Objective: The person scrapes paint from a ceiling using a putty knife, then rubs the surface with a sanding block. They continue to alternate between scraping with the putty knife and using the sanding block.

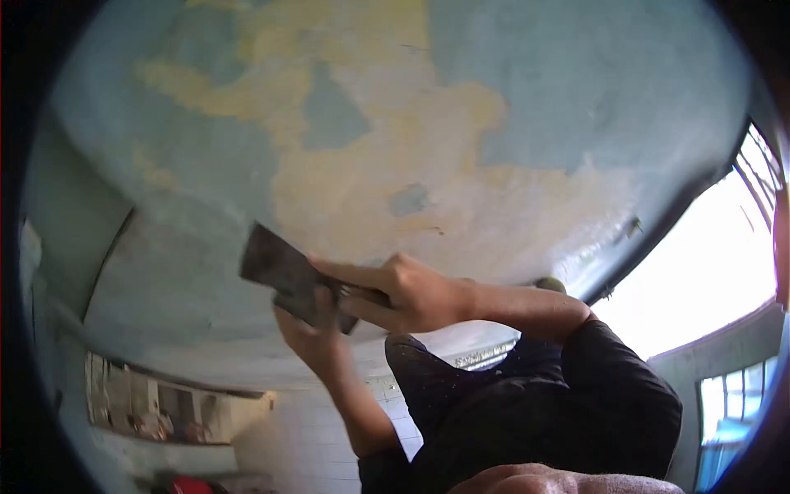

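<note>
A dark, flat putty knife (276, 259) is held in front of the patched surface, blade pointing up and left. My right hand (420, 292) is closed round its dark handle, fingers stretched along it. Just below, my left hand (317, 333) grips a second dark, flat blade (300, 306), the thumb lying across its face. The two blades overlap and appear to touch; blur hides exactly where one ends. Beyond the hands, a pale blue-green surface (576, 82) carries broad cream and yellowish patches of filler (387, 173).
A bright barred window opening (699, 263) lies at the right, with a smaller window (736, 403) below. At lower left are an opening with bars (164, 403), white tiles (313, 436) and a red object (191, 484). My dark-clothed body fills the bottom.
</note>
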Tool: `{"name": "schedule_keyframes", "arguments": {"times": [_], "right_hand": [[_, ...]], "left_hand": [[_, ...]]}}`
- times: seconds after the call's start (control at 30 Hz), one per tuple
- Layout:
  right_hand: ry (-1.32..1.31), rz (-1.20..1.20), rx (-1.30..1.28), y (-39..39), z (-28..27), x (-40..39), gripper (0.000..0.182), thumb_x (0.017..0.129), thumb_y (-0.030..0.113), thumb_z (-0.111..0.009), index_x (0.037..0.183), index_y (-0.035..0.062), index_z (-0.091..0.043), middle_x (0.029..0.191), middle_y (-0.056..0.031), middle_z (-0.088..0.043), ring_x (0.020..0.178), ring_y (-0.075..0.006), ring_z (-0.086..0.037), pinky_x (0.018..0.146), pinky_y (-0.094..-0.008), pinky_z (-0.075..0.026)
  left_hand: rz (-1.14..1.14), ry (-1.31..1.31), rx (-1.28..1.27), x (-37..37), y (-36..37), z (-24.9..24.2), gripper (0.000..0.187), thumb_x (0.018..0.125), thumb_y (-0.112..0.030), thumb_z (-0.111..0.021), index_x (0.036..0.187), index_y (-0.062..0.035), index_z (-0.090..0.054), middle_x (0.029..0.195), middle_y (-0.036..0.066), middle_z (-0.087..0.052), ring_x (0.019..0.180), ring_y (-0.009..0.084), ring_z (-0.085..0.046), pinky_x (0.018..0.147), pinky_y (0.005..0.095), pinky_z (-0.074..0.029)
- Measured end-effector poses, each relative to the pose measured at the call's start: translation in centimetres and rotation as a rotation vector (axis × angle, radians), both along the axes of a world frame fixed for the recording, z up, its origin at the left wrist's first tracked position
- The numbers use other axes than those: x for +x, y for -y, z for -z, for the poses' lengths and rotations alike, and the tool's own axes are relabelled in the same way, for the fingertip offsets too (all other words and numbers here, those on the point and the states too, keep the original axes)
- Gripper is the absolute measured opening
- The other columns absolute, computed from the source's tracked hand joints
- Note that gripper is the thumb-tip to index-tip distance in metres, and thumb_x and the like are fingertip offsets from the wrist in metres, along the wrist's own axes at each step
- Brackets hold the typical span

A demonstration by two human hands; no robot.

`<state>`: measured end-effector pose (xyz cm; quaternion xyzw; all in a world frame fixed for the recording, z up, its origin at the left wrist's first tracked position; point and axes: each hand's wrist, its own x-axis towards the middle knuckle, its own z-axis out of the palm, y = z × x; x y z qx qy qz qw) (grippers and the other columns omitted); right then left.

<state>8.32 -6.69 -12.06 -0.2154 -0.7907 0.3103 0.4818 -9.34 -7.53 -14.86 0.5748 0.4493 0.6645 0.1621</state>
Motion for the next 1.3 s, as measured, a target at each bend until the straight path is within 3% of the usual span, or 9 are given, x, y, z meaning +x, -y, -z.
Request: {"name": "schedule_keyframes", "arguments": {"times": [0.13, 0.27, 0.4, 0.5, 0.73, 0.83, 1.03, 1.2, 1.3], "right_hand": [[0.105, 0.112, -0.174, 2.9, 9.7, 4.9, 0.078, 0.1, 0.02, -0.06, 0.163, 0.0051, -0.016, 0.068, -0.0214, -0.067, 0.058, -0.0362, -0.067, 0.061, -0.0449, -0.053], [0.228, 0.284, -0.431, 8.4, 14.8, 8.9, 0.083, 0.1, 0.025, -0.062, 0.163, 0.0042, -0.011, 0.068, -0.0199, -0.066, 0.057, -0.0356, -0.064, 0.058, -0.0448, -0.05], [0.124, 0.416, -0.648, 12.8, 15.5, 10.2, 0.076, 0.098, 0.03, -0.068, 0.154, 0.0004, -0.026, 0.066, -0.0168, -0.063, 0.054, -0.0341, -0.062, 0.054, -0.0436, -0.046], [0.104, 0.519, -0.581, 14.0, 16.7, 10.9, 0.05, 0.097, 0.03, -0.069, 0.128, 0.0017, -0.042, 0.066, -0.0172, -0.063, 0.056, -0.0363, -0.063, 0.054, -0.0441, -0.046], [0.09, 0.586, -0.447, 13.8, 16.8, 11.0, 0.04, 0.098, 0.03, -0.068, 0.114, 0.0007, -0.048, 0.068, -0.0191, -0.066, 0.059, -0.0407, -0.066, 0.054, -0.0458, -0.049], [0.029, 0.57, -0.488, 13.8, 16.1, 11.2, 0.033, 0.098, 0.026, -0.068, 0.108, 0.0001, -0.05, 0.067, -0.0183, -0.066, 0.056, -0.0393, -0.065, 0.052, -0.0436, -0.048], [-0.132, 0.747, -0.454, 13.1, 15.8, 11.6, 0.023, 0.097, 0.014, -0.069, 0.102, 0.0003, -0.051, 0.06, -0.0067, -0.049, 0.054, -0.0119, -0.048, 0.05, -0.0346, -0.04], [-0.227, 0.807, -0.47, 12.5, 16.1, 12.1, 0.024, 0.1, 0.016, -0.066, 0.107, 0.0013, -0.048, 0.063, -0.0063, -0.054, 0.052, -0.0117, -0.055, 0.047, -0.0316, -0.042], [-0.494, 0.794, -0.606, 12.6, 15.9, 12.5, 0.022, 0.103, 0.017, -0.06, 0.109, 0.0016, -0.046, 0.071, -0.0094, -0.06, 0.048, -0.011, -0.057, 0.042, -0.0276, -0.042]], "left_hand": [[0.16, 0.25, -0.288, 5.7, 2.6, 7.6, 0.044, 0.091, -0.019, -0.079, 0.119, 0.0059, -0.055, 0.108, 0.014, -0.063, 0.095, 0.0195, -0.063, 0.084, 0.0334, -0.053], [0.258, 0.166, -0.431, 9.2, 5.1, 13.3, 0.041, 0.092, -0.017, -0.078, 0.117, 0.0055, -0.054, 0.108, 0.015, -0.064, 0.093, 0.0194, -0.064, 0.079, 0.0309, -0.055], [0.404, 0.083, -0.479, 10.8, 7.3, 13.4, 0.035, 0.094, -0.014, -0.075, 0.116, 0.0041, -0.055, 0.105, 0.013, -0.067, 0.093, 0.0193, -0.067, 0.078, 0.0317, -0.056], [0.454, -0.057, -0.481, 11.9, 7.2, 13.4, 0.034, 0.094, -0.014, -0.076, 0.114, 0.0036, -0.055, 0.103, 0.013, -0.066, 0.091, 0.0182, -0.068, 0.077, 0.0316, -0.056], [0.482, -0.163, -0.474, 13.1, 6.9, 12.6, 0.028, 0.095, -0.016, -0.074, 0.111, 0.0019, -0.059, 0.1, 0.012, -0.068, 0.09, 0.0185, -0.067, 0.078, 0.0334, -0.054], [0.461, -0.163, -0.396, 12.2, 6.4, 13.5, 0.027, 0.097, -0.02, -0.071, 0.111, 0.0013, -0.062, 0.1, 0.011, -0.069, 0.09, 0.0194, -0.066, 0.079, 0.0344, -0.052], [0.323, -0.212, -0.365, 10.5, 5.3, 13.9, 0.021, 0.098, -0.017, -0.067, 0.101, 0.0028, -0.063, 0.098, 0.017, -0.068, 0.085, 0.0301, -0.067, 0.076, 0.0387, -0.051], [0.222, -0.422, -0.172, 9.9, 3.9, 12.6, 0.018, 0.095, -0.012, -0.069, 0.1, 0.0046, -0.063, 0.094, 0.02, -0.066, 0.085, 0.0357, -0.066, 0.077, 0.0409, -0.051], [0.222, -0.476, 0.005, 10.9, 3.6, 11.5, 0.018, 0.093, -0.01, -0.071, 0.096, 0.0054, -0.061, 0.092, 0.02, -0.065, 0.084, 0.0356, -0.065, 0.076, 0.0425, -0.051]]}}
